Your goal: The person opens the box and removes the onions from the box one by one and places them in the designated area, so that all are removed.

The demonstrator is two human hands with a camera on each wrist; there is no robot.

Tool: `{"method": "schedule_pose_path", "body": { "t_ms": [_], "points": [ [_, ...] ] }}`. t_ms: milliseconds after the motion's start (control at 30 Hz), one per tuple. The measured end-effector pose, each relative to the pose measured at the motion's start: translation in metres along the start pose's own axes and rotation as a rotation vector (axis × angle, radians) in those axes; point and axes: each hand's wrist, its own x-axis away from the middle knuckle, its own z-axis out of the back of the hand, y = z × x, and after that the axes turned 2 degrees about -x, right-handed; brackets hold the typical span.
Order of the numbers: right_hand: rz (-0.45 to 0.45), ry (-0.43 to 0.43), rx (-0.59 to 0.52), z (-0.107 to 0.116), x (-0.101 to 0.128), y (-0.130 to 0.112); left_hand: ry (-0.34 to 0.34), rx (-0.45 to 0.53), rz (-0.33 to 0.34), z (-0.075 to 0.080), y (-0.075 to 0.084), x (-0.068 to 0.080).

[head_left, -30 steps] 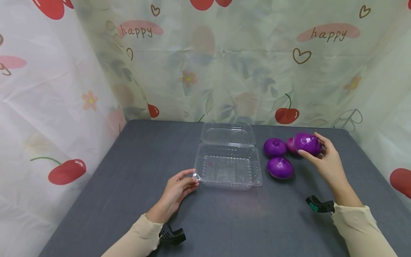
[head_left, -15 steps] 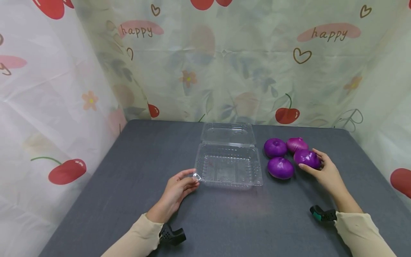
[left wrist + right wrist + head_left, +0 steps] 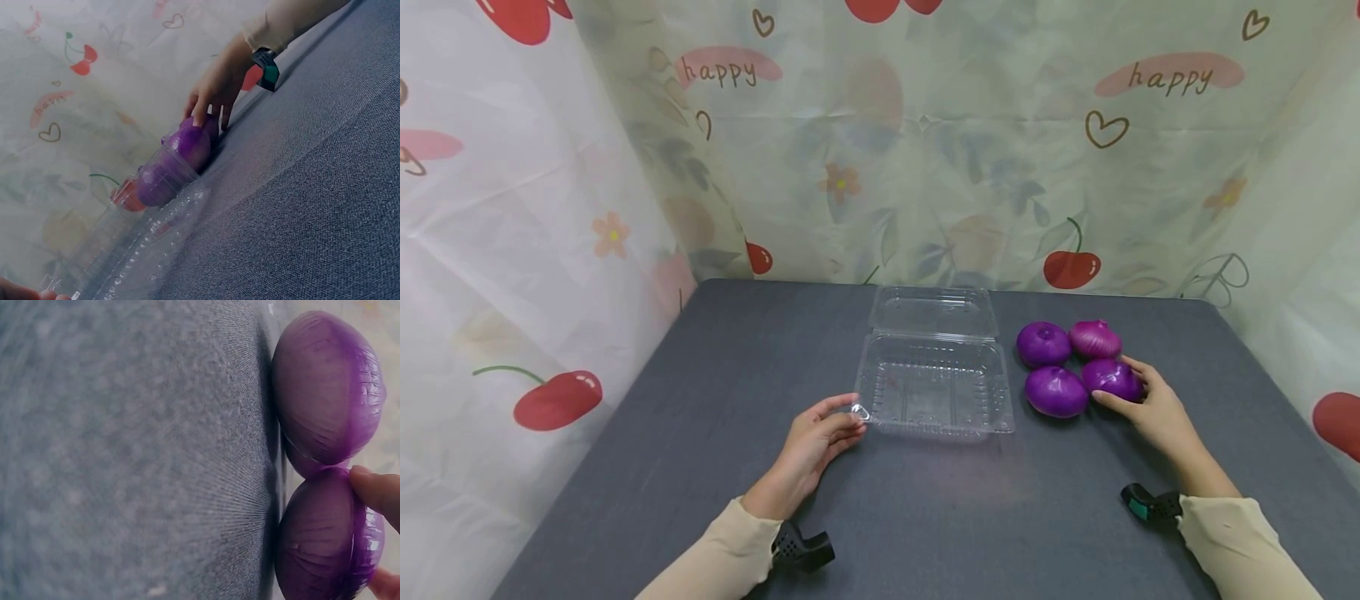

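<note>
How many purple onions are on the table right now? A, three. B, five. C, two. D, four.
D: the head view shows four purple onions clustered right of the clear clamshell box: far left onion, far right onion, near left onion, and near right onion, which the right hand holds on the table.

Both arms wear long beige sleeves. A black perforated camera mount sits at the left wrist. The right wrist mount is black and teal.
</note>
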Motion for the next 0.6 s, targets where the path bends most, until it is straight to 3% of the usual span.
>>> {"method": "schedule_pose_path", "body": {
  "t_ms": [600],
  "points": [
    [-0.007,-0.031,0.007,0.0008,-0.0014,-0.0003,-0.007,0.002,-0.006,0.0008,-0.0016,-0.0017]
  ]
}}
